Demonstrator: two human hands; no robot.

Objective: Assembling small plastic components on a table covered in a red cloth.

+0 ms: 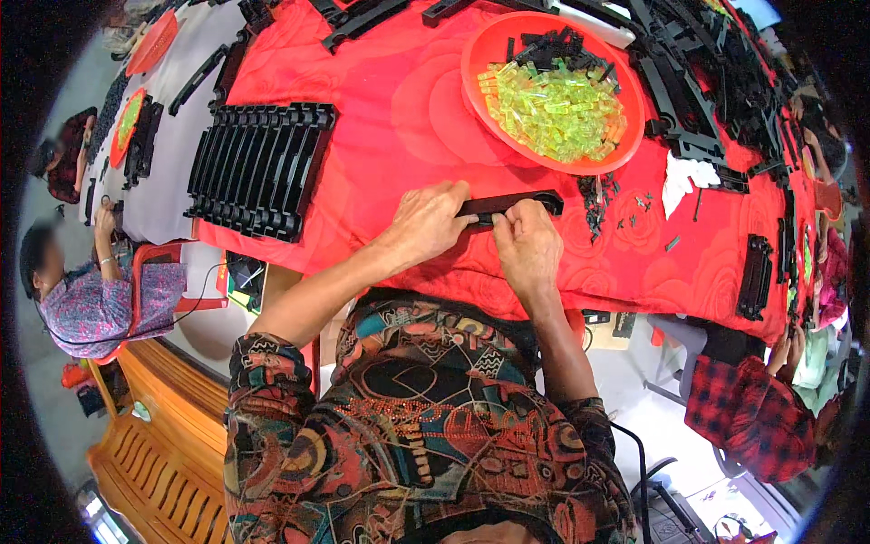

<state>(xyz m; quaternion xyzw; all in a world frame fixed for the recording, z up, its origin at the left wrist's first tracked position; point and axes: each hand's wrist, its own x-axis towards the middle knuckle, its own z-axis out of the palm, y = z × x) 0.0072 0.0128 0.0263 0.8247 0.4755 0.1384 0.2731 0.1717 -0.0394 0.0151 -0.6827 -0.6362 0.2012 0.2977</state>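
Observation:
A long black plastic strip (517,203) lies across the red tablecloth (390,118) near its front edge. My left hand (426,222) grips the strip's left end. My right hand (527,245) pinches the strip at its middle, fingertips pressed on top of it. Just beyond the hands stands a red round tray (478,54) holding several clear yellow-green small pieces (557,109) and some black bits. A little pile of tiny black parts (596,201) lies right of the strip.
A row of finished black strips (258,168) lies side by side at the left. Loose black strips (698,82) are heaped at the back right, beside a white cloth (684,177). Other people sit at the left (91,299) and right (752,408).

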